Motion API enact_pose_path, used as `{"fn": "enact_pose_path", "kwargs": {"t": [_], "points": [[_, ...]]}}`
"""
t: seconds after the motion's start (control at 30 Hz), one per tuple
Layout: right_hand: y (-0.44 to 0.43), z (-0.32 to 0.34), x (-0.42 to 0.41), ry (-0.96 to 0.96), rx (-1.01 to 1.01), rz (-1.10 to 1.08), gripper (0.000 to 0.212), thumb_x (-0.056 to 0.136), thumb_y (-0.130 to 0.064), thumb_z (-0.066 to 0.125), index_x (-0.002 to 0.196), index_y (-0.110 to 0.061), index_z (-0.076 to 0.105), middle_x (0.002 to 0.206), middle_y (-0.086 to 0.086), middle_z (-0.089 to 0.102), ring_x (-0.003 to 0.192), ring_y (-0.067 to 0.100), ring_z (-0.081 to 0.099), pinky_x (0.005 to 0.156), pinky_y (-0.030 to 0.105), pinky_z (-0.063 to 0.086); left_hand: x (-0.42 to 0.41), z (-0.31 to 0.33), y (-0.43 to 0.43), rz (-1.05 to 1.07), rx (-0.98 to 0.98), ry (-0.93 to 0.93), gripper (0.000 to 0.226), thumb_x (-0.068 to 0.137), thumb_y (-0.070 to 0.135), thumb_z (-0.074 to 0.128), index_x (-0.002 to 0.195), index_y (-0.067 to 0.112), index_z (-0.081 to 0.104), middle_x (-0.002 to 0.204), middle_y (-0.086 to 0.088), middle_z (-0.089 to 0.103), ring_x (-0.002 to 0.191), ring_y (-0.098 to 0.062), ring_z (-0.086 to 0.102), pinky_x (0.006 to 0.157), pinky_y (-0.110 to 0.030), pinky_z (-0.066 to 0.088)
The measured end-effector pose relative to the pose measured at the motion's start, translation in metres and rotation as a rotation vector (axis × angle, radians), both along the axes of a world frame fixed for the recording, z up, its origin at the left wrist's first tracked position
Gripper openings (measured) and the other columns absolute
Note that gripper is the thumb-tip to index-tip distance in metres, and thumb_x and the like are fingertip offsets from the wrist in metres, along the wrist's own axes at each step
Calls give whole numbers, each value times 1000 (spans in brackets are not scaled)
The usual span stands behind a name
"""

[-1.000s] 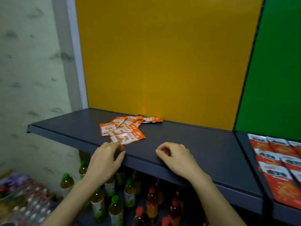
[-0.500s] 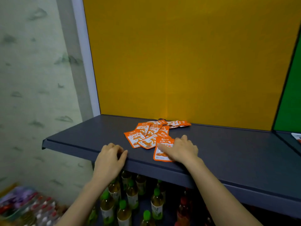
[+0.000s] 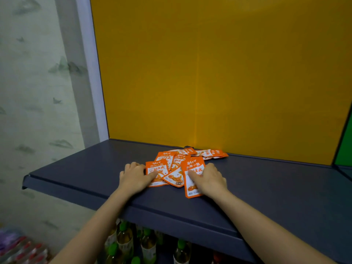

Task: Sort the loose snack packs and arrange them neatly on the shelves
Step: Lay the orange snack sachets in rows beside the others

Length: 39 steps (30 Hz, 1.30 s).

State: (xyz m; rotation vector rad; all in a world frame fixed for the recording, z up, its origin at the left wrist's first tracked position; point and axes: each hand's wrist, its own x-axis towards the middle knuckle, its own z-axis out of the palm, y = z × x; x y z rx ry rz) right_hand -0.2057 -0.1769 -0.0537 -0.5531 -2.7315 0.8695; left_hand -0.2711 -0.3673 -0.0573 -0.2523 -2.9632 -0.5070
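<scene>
A loose pile of small orange foil snack packs (image 3: 178, 159) lies on the dark grey metal shelf (image 3: 276, 189), toward the back, just before the flat yellow back panel (image 3: 209, 73). A narrow green panel (image 3: 345, 147) adjoins that at the far right. The left hand (image 3: 134, 178) rests on the shelf at the pile's left, thumb on the leftmost pack (image 3: 156, 168). The right hand (image 3: 210, 179) sits at the pile's right, thumb on the nearest pack (image 3: 191, 188), which reaches closest to the shelf's front edge. Green-capped clear plastic bottles (image 3: 124, 238) stand below the shelf. A pale patterned wall (image 3: 28, 92) is on the left.
</scene>
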Motion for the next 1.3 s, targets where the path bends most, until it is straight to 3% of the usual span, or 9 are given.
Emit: {"fn": "enact_pose_path", "kwargs": {"t": [0.33,0.47,0.57,0.73,0.83,0.87,1.0,1.17,1.3], "points": [[-8,5,-28,-19,-51,-85,75,83,-54,57,136,-8,31,141,10,43,129,28,43,104,42,38,-50,1,19,-65,30,-109,66,89,56,41,135,9,39,143,-11,38,132,-27,31,106,-39,27],[-11,6,-35,-51,-67,-125,79,79,-55,62,136,-10,31,141,8,45,129,27,45,104,42,38,-65,6,28,-57,156,-182,71,82,59,53,132,8,45,139,-12,42,131,-28,33,105,-40,30],[-12,8,-38,-55,-144,-168,79,76,-53,67,134,-12,33,139,8,48,128,28,47,105,43,39,-76,9,31,-18,245,-248,75,69,63,65,121,10,57,134,-11,49,128,-28,35,104,-42,36],[-9,10,-40,-49,-252,-194,75,73,-46,73,132,-12,41,133,7,54,120,26,54,101,43,44,-80,18,36,23,399,-346,95,53,59,79,127,8,50,136,-14,45,130,-30,36,106,-45,37],[-7,10,-40,-31,-259,-238,69,72,-44,75,127,-12,49,130,6,56,117,25,57,97,37,47,-115,-7,39,-48,576,-374,106,12,66,79,104,16,64,116,-11,64,111,-30,57,95,-48,47],[-6,9,-40,-28,-252,-249,65,72,-45,75,124,-12,53,127,6,59,113,25,59,94,37,50,-119,-11,39,-74,636,-386,99,10,62,82,96,18,63,109,-10,68,104,-30,62,92,-48,49],[-10,8,-37,-6,-243,-278,64,73,-46,74,125,-15,53,127,6,60,113,24,60,93,38,51,-71,15,34,-166,825,-426,57,63,14,84,102,9,43,102,-11,64,89,-27,65,81,-42,54],[-23,4,-38,34,-125,-315,68,81,-48,64,134,-12,40,137,8,49,125,26,48,101,40,43,-67,16,33,-233,870,-440,51,70,8,79,113,3,51,106,-13,65,85,-25,65,76,-37,53],[-29,3,-42,-35,1,-323,70,84,-56,53,136,-11,38,139,11,45,129,28,43,103,39,36,-67,13,36,-293,829,-440,27,72,13,77,93,10,61,102,-14,70,87,-27,69,83,-40,56]]}}
